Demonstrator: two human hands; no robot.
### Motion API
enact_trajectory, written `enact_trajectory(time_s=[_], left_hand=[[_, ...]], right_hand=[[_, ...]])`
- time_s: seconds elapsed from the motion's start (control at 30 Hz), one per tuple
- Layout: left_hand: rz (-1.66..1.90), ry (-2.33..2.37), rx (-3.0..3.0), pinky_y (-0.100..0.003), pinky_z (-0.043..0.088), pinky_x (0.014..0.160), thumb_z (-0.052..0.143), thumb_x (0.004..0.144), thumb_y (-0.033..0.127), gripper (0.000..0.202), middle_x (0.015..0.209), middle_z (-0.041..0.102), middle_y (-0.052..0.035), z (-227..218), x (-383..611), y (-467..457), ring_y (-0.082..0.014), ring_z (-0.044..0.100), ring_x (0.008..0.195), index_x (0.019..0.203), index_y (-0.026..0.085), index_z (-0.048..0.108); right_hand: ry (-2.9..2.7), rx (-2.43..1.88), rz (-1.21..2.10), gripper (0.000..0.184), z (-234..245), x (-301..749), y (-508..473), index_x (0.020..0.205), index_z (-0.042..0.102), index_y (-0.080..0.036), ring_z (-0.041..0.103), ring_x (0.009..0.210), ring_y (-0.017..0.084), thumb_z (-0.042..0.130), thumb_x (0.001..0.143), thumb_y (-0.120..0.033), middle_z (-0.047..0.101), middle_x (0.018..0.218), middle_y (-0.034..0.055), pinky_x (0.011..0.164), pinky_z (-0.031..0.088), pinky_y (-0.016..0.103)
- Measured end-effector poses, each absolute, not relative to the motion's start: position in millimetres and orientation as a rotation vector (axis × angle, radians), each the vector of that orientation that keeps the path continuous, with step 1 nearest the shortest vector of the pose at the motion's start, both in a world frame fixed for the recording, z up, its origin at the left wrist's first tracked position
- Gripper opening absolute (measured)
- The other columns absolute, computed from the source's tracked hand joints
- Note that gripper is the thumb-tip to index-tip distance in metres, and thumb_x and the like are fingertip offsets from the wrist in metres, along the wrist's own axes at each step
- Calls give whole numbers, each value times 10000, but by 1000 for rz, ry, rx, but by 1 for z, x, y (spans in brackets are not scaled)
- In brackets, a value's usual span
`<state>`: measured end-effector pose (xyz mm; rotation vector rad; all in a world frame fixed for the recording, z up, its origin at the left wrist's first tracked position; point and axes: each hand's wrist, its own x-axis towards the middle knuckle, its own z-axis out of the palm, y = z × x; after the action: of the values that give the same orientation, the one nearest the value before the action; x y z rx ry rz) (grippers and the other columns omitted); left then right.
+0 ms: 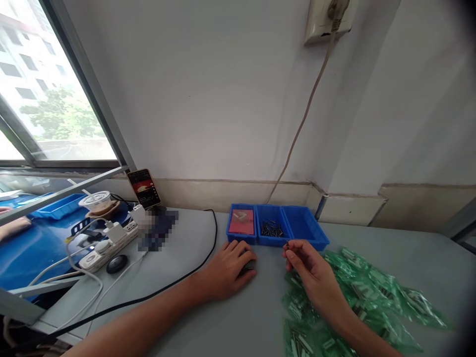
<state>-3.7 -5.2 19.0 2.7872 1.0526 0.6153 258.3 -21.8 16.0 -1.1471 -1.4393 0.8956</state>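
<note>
My left hand (pixel 231 267) rests on the grey table, fingers curled over a small dark object (pixel 248 270) that I cannot make out. My right hand (pixel 311 270) hovers just right of it, thumb and forefinger pinching a tiny dark part (pixel 288 244) near the front of the blue bins. Three small blue bins stand in a row by the wall: the left one (pixel 241 222) holds a red pad, the middle one (pixel 272 228) holds several dark screws or pins, and the right one (pixel 305 225) looks bare. A heap of green plastic bags (pixel 368 297) with small parts lies under and right of my right wrist.
A black cable (pixel 178 280) runs across the table from the wall to the near left edge. On the left are a white power strip (pixel 107 243) with chargers, a propped phone (pixel 144 188), a lidded cup (pixel 97 202) and a blue tray (pixel 55 206). Another person's hand (pixel 13 225) shows at far left.
</note>
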Motion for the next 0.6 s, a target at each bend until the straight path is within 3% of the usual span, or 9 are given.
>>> enact_trajectory(time_s=[0.37,0.6], left_hand=[[556,1164,2826,-427,429,952,619,1057,390,272,1213,614,-78,16,-2,-6,-270,552,1048,1276,233,580],[570,1210,2840,-420,429,948,626,1049,406,268,1176,609,-68,14,-2,-6,-260,556,1036,1250,232,594]], right_hand=[[-1502,-1187,767,262,14,260,-20,973,701,-244,652,821,211,694,962,-505,691,914,32,763,546,306],[-1499,-1214,763,313,15,260,-23,1022,729,-247,654,773,212,658,971,-548,735,930,43,696,547,298]])
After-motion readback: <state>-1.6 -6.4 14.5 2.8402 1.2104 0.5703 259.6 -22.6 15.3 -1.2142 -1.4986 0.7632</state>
